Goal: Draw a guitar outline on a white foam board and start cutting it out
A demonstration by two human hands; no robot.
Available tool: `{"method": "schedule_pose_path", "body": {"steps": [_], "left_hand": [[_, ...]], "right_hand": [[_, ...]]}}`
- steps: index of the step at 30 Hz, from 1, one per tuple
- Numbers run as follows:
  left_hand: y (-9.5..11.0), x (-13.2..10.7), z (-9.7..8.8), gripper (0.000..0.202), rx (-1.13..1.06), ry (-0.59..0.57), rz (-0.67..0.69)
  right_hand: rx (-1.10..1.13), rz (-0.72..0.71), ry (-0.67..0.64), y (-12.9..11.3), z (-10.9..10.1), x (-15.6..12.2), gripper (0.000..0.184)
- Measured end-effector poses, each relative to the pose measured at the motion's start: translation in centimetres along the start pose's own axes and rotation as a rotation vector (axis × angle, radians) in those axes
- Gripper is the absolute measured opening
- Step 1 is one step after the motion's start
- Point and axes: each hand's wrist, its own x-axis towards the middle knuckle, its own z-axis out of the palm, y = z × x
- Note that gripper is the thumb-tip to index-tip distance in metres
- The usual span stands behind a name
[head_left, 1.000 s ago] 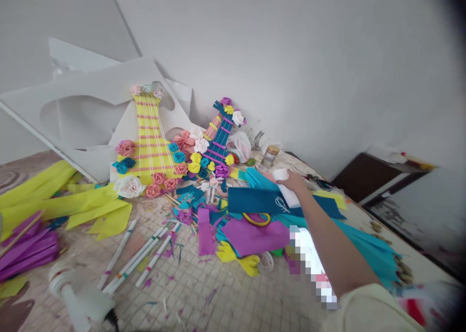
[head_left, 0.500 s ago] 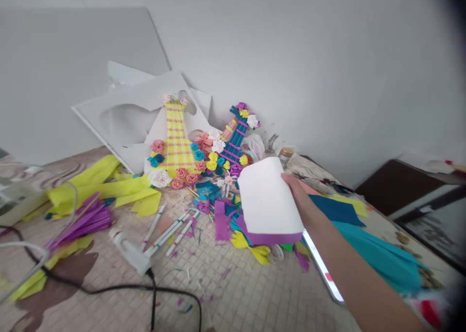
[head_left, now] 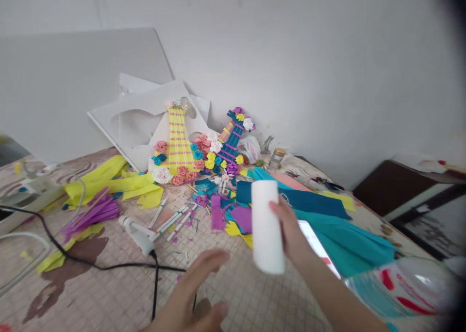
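Observation:
My right hand (head_left: 291, 232) is closed round a white roll of paper (head_left: 267, 225), held upright above the table. My left hand (head_left: 192, 300) comes up from the bottom edge with its fingers stretched out, holding nothing, a little left of and below the roll. Behind the roll lie purple, teal and yellow paper scraps (head_left: 240, 215). A lit phone (head_left: 318, 247) lies flat just right of my right wrist.
Two paper guitars (head_left: 178, 147) with paper flowers lean on white foam boards (head_left: 145, 108) at the wall. A white glue gun (head_left: 138, 232) with a black cord (head_left: 109, 266) lies left of centre. Yellow strips (head_left: 109, 184), purple strips (head_left: 92, 213) and glue sticks (head_left: 173, 220) litter the table. A small jar (head_left: 276, 157) stands behind.
My right hand has drawn the white roll nearer and turned it upright. My left hand has come into view from below. The view has shifted left and down.

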Motion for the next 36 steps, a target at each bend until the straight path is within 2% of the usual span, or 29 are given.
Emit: {"method": "schedule_pose_path", "body": {"steps": [2, 4, 6, 8, 11, 13, 15, 17, 20, 22, 25, 28, 30, 36], "left_hand": [[0.7, 2.2, 1.7, 0.077, -0.164, -0.052, -0.027], [1.2, 3.8, 3.1, 0.093, -0.263, 0.005, -0.069], [1.3, 4.7, 3.7, 0.093, -0.326, 0.133, -0.116], [1.3, 5.2, 3.6, 0.092, -0.462, 0.214, -0.184], [1.1, 6.2, 2.7, 0.094, -0.704, 0.236, -0.297], [1.0, 7.3, 2.0, 0.089, -0.772, 0.265, -0.346], [0.9, 8.5, 1.4, 0.080, -0.822, 0.307, -0.391], [0.8, 9.4, 0.9, 0.070, -0.866, 0.350, -0.455], [0.7, 9.9, 0.2, 0.061, -0.898, 0.385, -0.530], [0.7, 9.7, 0.0, 0.060, -0.888, 0.391, -0.539], [0.6, 8.7, -0.1, 0.063, -0.821, 0.398, -0.519], [0.5, 7.7, -0.2, 0.067, -0.767, 0.420, -0.502], [0.6, 7.3, -0.4, 0.071, -0.755, 0.445, -0.485], [0.6, 6.9, -0.6, 0.084, -0.749, 0.506, -0.448]], "right_hand": [[0.031, -0.022, -0.145, 1.7, 1.7, -2.3, 0.064], [0.055, -0.055, -0.264, 2.7, 2.4, -3.4, 0.058], [0.042, -0.113, -0.312, 3.1, 2.0, -3.5, 0.056], [0.004, -0.110, -0.354, 3.3, 1.1, -2.9, 0.064], [-0.056, 0.053, -0.542, 3.7, -0.2, -1.7, 0.065], [-0.164, 0.068, -0.603, 3.9, -0.8, -0.2, 0.055], [-0.447, -0.079, -0.506, 3.7, -1.6, 2.3, 0.043], [-0.865, -0.282, -0.312, 3.1, -3.0, 5.9, 0.035], [-1.050, -0.339, -0.110, 1.8, -5.7, 12.2, 0.036], [-1.164, -0.327, -0.053, 1.2, -7.3, 15.9, 0.035], [-1.326, -0.272, -0.078, 0.7, -8.5, 19.7, 0.035], [-1.461, -0.208, -0.183, 0.5, -8.6, 21.8, 0.050], [-1.531, -0.198, -0.250, 0.4, -8.5, 22.6, 0.057], [-1.650, -0.291, -0.363, 0.7, -8.1, 22.8, 0.050]]}}
